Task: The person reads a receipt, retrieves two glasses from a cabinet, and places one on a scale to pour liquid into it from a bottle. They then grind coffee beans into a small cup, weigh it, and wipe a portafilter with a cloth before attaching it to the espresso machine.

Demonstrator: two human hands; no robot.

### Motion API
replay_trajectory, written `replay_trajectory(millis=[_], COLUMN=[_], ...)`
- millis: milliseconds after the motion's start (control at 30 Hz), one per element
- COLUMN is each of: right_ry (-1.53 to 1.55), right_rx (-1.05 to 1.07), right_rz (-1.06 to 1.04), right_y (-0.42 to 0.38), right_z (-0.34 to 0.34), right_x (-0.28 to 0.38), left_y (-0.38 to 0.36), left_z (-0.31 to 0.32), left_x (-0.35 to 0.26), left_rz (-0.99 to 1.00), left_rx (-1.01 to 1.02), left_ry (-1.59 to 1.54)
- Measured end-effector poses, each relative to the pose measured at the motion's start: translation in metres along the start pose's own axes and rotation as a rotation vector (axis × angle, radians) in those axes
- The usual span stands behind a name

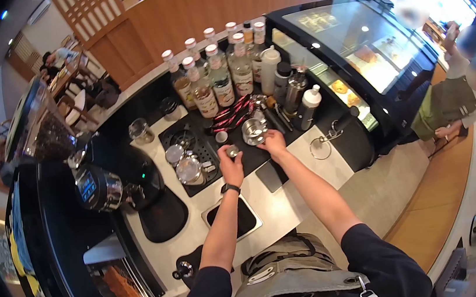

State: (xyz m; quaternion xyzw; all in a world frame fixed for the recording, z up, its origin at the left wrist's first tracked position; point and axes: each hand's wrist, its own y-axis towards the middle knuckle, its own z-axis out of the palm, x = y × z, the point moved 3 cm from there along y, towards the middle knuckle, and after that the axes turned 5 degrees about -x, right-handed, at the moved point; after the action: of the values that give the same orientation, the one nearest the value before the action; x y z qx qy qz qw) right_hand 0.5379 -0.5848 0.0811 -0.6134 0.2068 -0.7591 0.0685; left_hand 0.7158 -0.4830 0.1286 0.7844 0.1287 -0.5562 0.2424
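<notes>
My left hand (230, 166), with a dark band on its wrist, is closed around a small round metal cup (232, 151) over the front edge of the black bar mat. To its right, my right hand (274, 144) has its thumb and fingers pinched at the near side of a shiny metal container (253, 129). A small pale cup (222, 137) stands just beyond my left hand. Black-and-pink patterned packets or cloth (233, 114) lie behind the metal container.
Syrup bottles (222, 83) stand at the back, with squeeze bottles (308, 108) to their right. Glass jars (189, 170) sit on the drip tray at left, near a coffee grinder (98, 188). A glass display case (350, 48) and a person in an apron (450, 102) are at right.
</notes>
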Motion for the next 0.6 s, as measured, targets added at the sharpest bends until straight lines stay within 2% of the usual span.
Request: replay_trajectory(millis=[100, 133, 167, 233, 367, 433, 500, 567, 600], right_ry=[-0.272, -0.483, -0.801, -0.702, -0.723, -0.659, -0.442, -0.022, -0.026], right_rx=[-0.139, -0.219, -0.238, -0.325, -0.332, -0.211, 0.047, 0.141, 0.132], right_rz=[-0.084, -0.221, -0.347, -0.324, -0.402, -0.416, -0.367, -0.191, -0.176], right_y=[-0.004, 0.03, -0.017, -0.027, -0.052, -0.094, -0.16, -0.233, -0.26], right_z=[0.004, -0.002, 0.001, 0.001, -0.012, -0.034, -0.07, -0.121, -0.156], right_x=[0.002, -0.027, 0.023, 0.027, 0.031, 0.052, 0.076, 0.086, 0.096], left_y=[-0.001, -0.001, -0.001, 0.0, -0.005, -0.014, -0.031, -0.067, -0.087], left_z=[0.0, 0.002, 0.005, 0.007, 0.004, -0.001, -0.02, -0.042, -0.045], left_x=[0.006, 0.01, 0.017, 0.026, 0.021, 0.013, -0.012, -0.074, -0.104], left_rz=[0.02, 0.012, -0.004, -0.003, 0.0, -0.029, 0.078, 0.087, 0.127], left_rx=[-0.018, -0.017, -0.017, -0.025, 0.025, -0.001, -0.039, -0.023, -0.038], left_ry=[0.017, -0.054, -0.122, -0.074, -0.025, -0.185, -0.12, -0.225, -0.312])
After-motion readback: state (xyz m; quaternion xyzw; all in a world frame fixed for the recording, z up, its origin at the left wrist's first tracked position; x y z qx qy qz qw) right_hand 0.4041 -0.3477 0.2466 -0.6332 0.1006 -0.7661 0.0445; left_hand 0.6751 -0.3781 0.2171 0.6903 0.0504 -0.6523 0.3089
